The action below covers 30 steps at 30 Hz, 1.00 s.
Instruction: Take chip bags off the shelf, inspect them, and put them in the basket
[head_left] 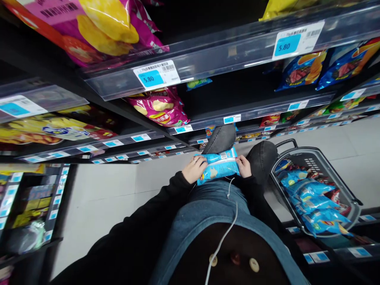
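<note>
A light blue bag of chips (221,168) lies across my lap, its printed back with a pale seam turned up. My left hand (194,168) grips its left end, with the fingers curled over the top. At the other end my right hand (244,166) pinches the bag's edge between thumb and fingers. Just right of my knee stands a grey shopping basket (322,156), holding several blue chip bags (314,188) and some dark red packets (344,208).
Shelves with a clear price rail (213,59) run across in front of me. A magenta chip bag (162,107) sits on a lower shelf, and blue chip bags (303,71) stand to the right. Pale floor tiles (103,190) lie to my left, beside another shelf (29,206).
</note>
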Each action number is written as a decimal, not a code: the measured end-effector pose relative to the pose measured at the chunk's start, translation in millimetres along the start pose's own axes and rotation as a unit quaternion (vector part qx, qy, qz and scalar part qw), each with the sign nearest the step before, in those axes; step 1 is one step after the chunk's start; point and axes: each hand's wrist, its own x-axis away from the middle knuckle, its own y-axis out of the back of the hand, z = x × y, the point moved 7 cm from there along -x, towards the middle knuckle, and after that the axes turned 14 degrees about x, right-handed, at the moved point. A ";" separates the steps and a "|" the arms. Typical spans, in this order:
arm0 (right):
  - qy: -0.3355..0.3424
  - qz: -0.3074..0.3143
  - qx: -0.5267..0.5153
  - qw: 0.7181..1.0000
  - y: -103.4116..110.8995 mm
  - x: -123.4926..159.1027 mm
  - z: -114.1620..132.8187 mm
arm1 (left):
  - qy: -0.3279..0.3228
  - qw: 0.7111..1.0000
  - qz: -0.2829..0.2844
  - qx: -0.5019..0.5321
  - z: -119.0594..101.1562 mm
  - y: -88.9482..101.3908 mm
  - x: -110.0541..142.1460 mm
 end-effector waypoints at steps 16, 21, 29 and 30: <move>-0.002 -0.017 0.049 0.999 5.5 1.7 9.0 | 0.156 0.977 0.090 -0.114 -3.3 3.5 8.4; -0.003 -0.017 0.045 0.999 5.3 1.4 10.7 | 0.155 0.973 0.094 -0.140 -8.0 -1.2 4.0; 0.000 -0.022 0.036 0.999 9.1 -0.5 6.4 | 0.081 0.994 0.066 0.015 15.9 -2.5 -3.0; 0.001 -0.021 0.035 0.999 9.7 -1.0 5.7 | 0.087 0.993 0.066 0.042 21.0 -2.0 -3.6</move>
